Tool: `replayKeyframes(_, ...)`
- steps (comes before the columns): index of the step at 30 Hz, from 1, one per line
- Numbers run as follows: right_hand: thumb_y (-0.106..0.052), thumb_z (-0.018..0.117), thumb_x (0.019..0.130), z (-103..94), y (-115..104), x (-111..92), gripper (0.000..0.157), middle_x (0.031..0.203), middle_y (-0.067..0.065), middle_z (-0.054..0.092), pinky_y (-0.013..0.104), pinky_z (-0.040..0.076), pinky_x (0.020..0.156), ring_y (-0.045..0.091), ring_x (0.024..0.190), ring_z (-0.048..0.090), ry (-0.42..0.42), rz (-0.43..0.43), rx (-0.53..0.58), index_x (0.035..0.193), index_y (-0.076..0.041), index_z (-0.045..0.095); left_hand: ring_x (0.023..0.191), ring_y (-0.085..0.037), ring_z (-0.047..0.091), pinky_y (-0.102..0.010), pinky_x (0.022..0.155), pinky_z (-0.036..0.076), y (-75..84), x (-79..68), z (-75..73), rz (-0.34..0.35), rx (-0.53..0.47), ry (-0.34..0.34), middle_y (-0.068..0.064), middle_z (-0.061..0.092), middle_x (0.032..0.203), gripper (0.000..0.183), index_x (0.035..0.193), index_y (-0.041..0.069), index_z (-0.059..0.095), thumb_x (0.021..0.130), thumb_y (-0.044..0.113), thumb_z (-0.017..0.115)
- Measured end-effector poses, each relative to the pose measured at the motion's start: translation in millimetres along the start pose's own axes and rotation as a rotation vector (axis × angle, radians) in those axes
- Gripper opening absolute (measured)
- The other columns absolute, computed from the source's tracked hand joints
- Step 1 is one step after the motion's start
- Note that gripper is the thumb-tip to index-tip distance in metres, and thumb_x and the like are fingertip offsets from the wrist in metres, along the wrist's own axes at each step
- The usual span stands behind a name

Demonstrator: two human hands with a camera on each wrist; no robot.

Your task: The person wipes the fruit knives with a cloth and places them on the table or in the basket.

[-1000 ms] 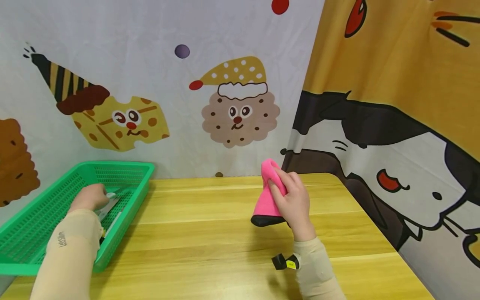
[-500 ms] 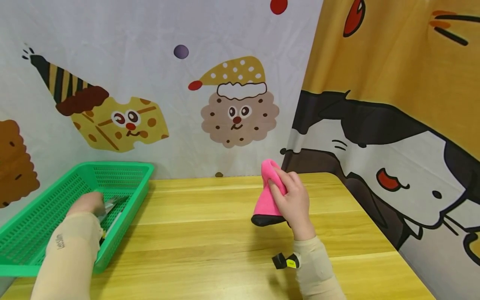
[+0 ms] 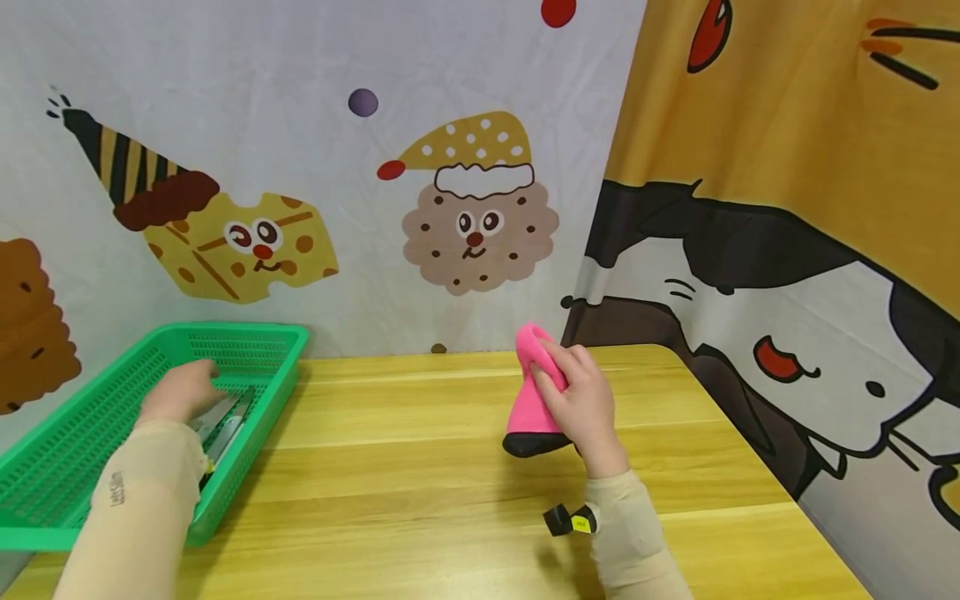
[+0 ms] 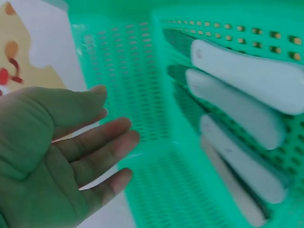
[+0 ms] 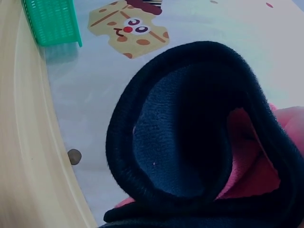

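My left hand point(image 3: 180, 392) is over the green plastic basket point(image 3: 277, 400) at the left, fingers loosely spread and holding nothing. Several knives point(image 4: 249, 71) with pale handles and dark blades lie side by side along the basket wall in the left wrist view. In the head view the left hand partly covers these knives point(image 3: 228, 432). My right hand point(image 3: 588, 408) pinches a folded pink cloth point(image 3: 531, 407) with a black border, held above the table. The right wrist view looks into the cloth's dark rolled fold point(image 5: 161, 137), while most of the hand is hidden behind it.
The wooden table point(image 3: 390, 467) reaches back to a white printed curtain point(image 3: 360, 242). A yellow and black-and-white curtain point(image 3: 765, 275) hangs along the right. A small black camera with a yellow label point(image 3: 582, 521) is strapped at the right wrist.
The left hand has lifted and its fingers have loosened away from the knives, which now show more plainly. The right hand and cloth have shifted only slightly left.
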State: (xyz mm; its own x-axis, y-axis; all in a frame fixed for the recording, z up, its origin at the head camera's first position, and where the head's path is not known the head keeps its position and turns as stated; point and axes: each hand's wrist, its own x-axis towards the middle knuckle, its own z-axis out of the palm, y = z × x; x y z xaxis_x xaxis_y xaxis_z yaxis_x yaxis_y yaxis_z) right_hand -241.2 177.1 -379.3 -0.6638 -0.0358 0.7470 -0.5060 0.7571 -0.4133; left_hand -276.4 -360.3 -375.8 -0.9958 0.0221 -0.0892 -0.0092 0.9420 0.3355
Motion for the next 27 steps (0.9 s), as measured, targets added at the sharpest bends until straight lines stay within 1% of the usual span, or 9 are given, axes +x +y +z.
replayKeyframes(2,-0.015,0.080,0.084,1.1,-0.3,-0.1,0.038,0.086,0.006,0.053,0.033,0.038,0.053,0.017,0.065,0.046,-0.014,-0.017,0.000,0.120,-0.011,0.072,0.108,-0.059,0.049,-0.063,0.074,0.048,7.1,0.4,-3.9,0.006,0.013,0.019,-0.042,0.043,0.131,0.055,0.134,-0.018,0.040,0.094,0.014,0.060)
replayKeyframes(4,-0.014,0.081,0.083,3.2,-0.4,-0.3,0.038,0.087,0.006,0.053,0.033,0.037,0.054,0.017,0.066,0.046,-0.031,-0.048,-0.014,0.119,-0.012,0.073,0.106,-0.056,0.051,-0.063,0.073,0.047,14.1,1.1,-7.7,0.022,0.027,0.049,-0.040,0.046,0.129,0.053,0.135,-0.016,0.040,0.095,0.014,0.059)
replayKeyframes(10,-0.016,0.084,0.081,15.6,-4.5,-2.9,0.038,0.084,0.005,0.050,0.033,0.036,0.056,0.020,0.071,0.044,-0.133,-0.208,-0.102,0.118,-0.022,0.075,0.101,-0.051,0.056,-0.058,0.070,0.048,37.3,-5.8,-21.6,0.080,0.041,0.148,-0.036,0.054,0.121,0.051,0.135,-0.014,0.043,0.097,0.016,0.061)
replayKeyframes(14,-0.019,0.084,0.081,29.7,-14.7,-9.3,0.039,0.083,0.003,0.050,0.032,0.037,0.058,0.020,0.072,0.045,-0.214,-0.290,-0.144,0.117,-0.028,0.074,0.104,-0.051,0.054,-0.063,0.075,0.046,54.9,-13.3,-33.1,0.119,0.034,0.208,-0.035,0.054,0.123,0.051,0.136,-0.012,0.044,0.098,0.017,0.061)
replayKeyframes(17,-0.019,0.085,0.080,44.2,-22.0,-17.8,0.039,0.083,0.001,0.049,0.031,0.036,0.060,0.019,0.071,0.043,-0.283,-0.326,-0.157,0.116,-0.030,0.075,0.106,-0.051,0.054,-0.065,0.080,0.044,67.6,-17.2,-39.8,0.162,0.039,0.247,-0.034,0.055,0.124,0.050,0.137,-0.009,0.046,0.098,0.018,0.062)
replayKeyframes(20,-0.023,0.083,0.083,58.0,-25.7,-28.4,0.038,0.083,-0.002,0.047,0.029,0.034,0.061,0.016,0.071,0.040,-0.401,-0.346,-0.171,0.119,-0.032,0.074,0.107,-0.049,0.055,-0.065,0.081,0.044,83.0,-21.8,-44.4,0.216,0.041,0.281,-0.033,0.056,0.123,0.048,0.137,-0.007,0.048,0.097,0.017,0.063)
replayKeyframes(22,-0.028,0.081,0.084,64.3,-27.1,-34.9,0.037,0.084,-0.003,0.048,0.028,0.035,0.063,0.015,0.073,0.041,-0.506,-0.347,-0.182,0.120,-0.032,0.073,0.107,-0.048,0.055,-0.064,0.082,0.044,93.2,-24.5,-46.3,0.247,0.038,0.300,-0.032,0.057,0.123,0.048,0.136,-0.007,0.049,0.097,0.016,0.064)
replayKeyframes(25,-0.034,0.079,0.085,68.6,-28.0,-42.8,0.037,0.090,-0.005,0.053,0.027,0.039,0.067,0.014,0.077,0.045,-0.677,-0.313,-0.197,0.122,-0.032,0.072,0.107,-0.046,0.056,-0.062,0.082,0.045,108.2,-28.9,-46.4,0.286,0.024,0.323,-0.031,0.058,0.122,0.049,0.137,-0.008,0.049,0.096,0.015,0.065)
replayKeyframes(27,-0.034,0.079,0.085,69.3,-28.2,-46.2,0.037,0.094,-0.004,0.056,0.027,0.042,0.070,0.014,0.081,0.048,-0.765,-0.286,-0.191,0.122,-0.031,0.072,0.108,-0.045,0.056,-0.062,0.082,0.045,116.6,-32.2,-44.5,0.309,0.007,0.331,-0.029,0.058,0.122,0.049,0.137,-0.006,0.050,0.096,0.015,0.065)
